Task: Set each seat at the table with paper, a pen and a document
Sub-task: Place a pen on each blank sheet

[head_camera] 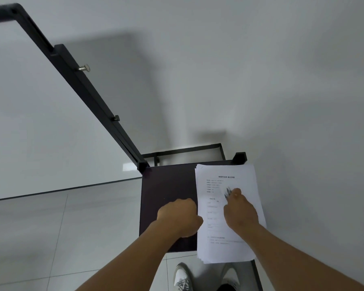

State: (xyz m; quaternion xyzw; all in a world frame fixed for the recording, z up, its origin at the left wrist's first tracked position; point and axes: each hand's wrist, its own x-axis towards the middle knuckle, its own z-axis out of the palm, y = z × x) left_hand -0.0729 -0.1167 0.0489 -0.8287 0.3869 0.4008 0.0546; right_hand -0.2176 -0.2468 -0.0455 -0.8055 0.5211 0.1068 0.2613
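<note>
Paper: loose stack of white printed sheets [227,215], thin, fanned edges, on the small dark matt square counter [168,198], overhanging its near edge.
Right hand [240,213]: grip clamped on slim silver-grey pens [227,192], resting on the stack.
Left hand [178,217]: curled at the stack's left edge; contact unclear.
Risk: the overhanging sheets could slide to the glossy tiled floor [51,217]; the pens could slip out.

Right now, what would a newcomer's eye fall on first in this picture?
First, the white stack of printed documents lying on the right part of a small dark table, overhanging its near edge. The right hand rests on the stack and holds pens, while the left hand sits curled at the stack's left edge.
</note>
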